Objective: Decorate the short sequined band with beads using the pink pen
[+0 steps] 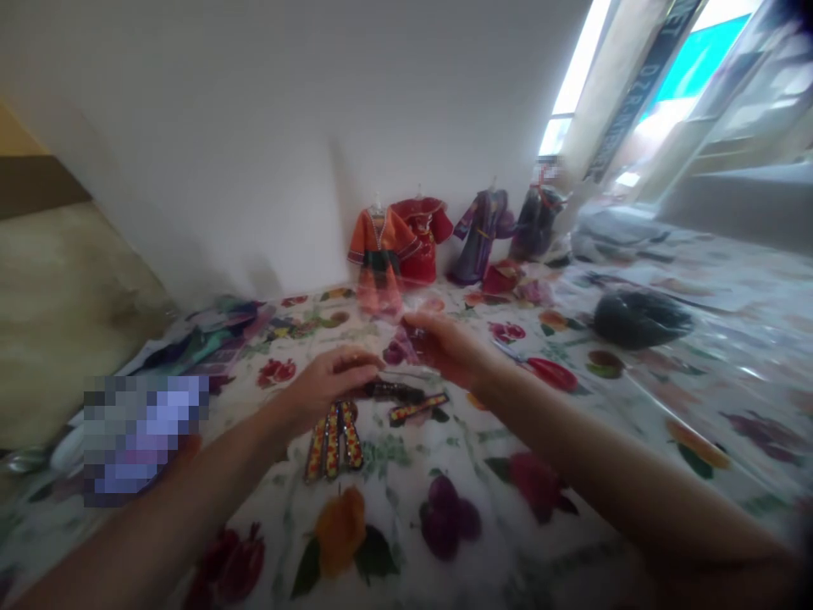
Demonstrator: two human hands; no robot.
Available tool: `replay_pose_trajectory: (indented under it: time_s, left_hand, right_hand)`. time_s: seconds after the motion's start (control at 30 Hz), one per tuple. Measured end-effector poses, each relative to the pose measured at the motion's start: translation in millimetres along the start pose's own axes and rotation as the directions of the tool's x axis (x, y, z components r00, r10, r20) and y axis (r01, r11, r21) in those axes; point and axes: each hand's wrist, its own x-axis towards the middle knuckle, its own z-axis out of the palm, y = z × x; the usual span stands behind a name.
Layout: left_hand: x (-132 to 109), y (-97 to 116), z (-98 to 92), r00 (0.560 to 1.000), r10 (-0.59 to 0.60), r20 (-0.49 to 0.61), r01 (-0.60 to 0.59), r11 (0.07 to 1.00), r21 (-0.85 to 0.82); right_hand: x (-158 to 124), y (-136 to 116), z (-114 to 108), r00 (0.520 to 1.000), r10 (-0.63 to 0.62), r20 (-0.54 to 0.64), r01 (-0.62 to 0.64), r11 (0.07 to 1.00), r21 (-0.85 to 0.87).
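Observation:
My right hand [448, 343] is raised over the middle of the table with its fingers closed on what looks like a clear plastic bag [410, 296], blurred and see-through. Lower and to the left, my left hand [340, 377] has its fingers curled together beside a dark strip of trim [397, 390]. Whether it grips that strip is too blurred to make out. Just below lie folded lengths of red-and-yellow patterned trim [334, 440] with dark beaded edges. A short piece of the same trim [419, 409] lies to their right.
Against the wall stand several doll-sized garments, among them an orange dress [381, 246], a red dress [423, 233] and a purple robe [483, 229]. Red-handled scissors [550, 373] and a dark round bundle [641, 319] lie right. Dark fabric [216, 335] lies left on the fruit-print tablecloth [495, 525].

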Motion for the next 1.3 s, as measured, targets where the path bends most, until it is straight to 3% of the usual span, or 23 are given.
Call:
replay_pose_trajectory:
  time_s: [0.13, 0.47, 0.63, 0.77, 0.93, 1.1, 1.3]
  left_hand:
    - [-6.8, -8.5, 13.0, 0.999, -0.034, -0.04, 0.032, 0.998, -0.046]
    - [-19.6, -15.3, 22.6, 0.999, -0.042, -0.019, 0.042, 0.999, 0.021]
    - [-17.2, -6.4, 26.0, 0.999, 0.026, -0.033, -0.024, 0.998, 0.057]
    - [-11.3, 12.1, 25.0, 0.985, 0.144, -0.093, -0.139, 0.988, 0.065]
    - [-1.1, 37.7, 25.8, 0.945, 0.315, -0.089, -0.303, 0.945, 0.12]
    - [5.7, 42.5, 32.2, 0.938, 0.346, -0.025, -0.338, 0.929, 0.147]
    - [9.4, 41.6, 39.7, 0.927, 0.372, -0.047, -0.363, 0.922, 0.135]
  right_hand:
    - [-15.2, 0.6, -2.0, 0.997, -0.072, -0.03, 0.07, 0.996, -0.056]
    - [-32.2, -13.5, -28.2, 0.979, -0.19, -0.073, 0.163, 0.947, -0.278]
    - [-38.2, -15.1, -24.8, 0.981, -0.189, -0.046, 0.166, 0.936, -0.309]
    - [-46.9, -18.4, -19.5, 0.984, -0.179, -0.006, 0.166, 0.926, -0.34]
    - [-62.3, -29.5, -15.7, 0.984, -0.161, 0.077, 0.178, 0.834, -0.522]
    - [-69.3, -42.6, -13.5, 0.966, -0.234, 0.111, 0.253, 0.761, -0.597]
    - [-65.3, -39.2, -11.7, 0.948, -0.311, 0.071, 0.288, 0.74, -0.607]
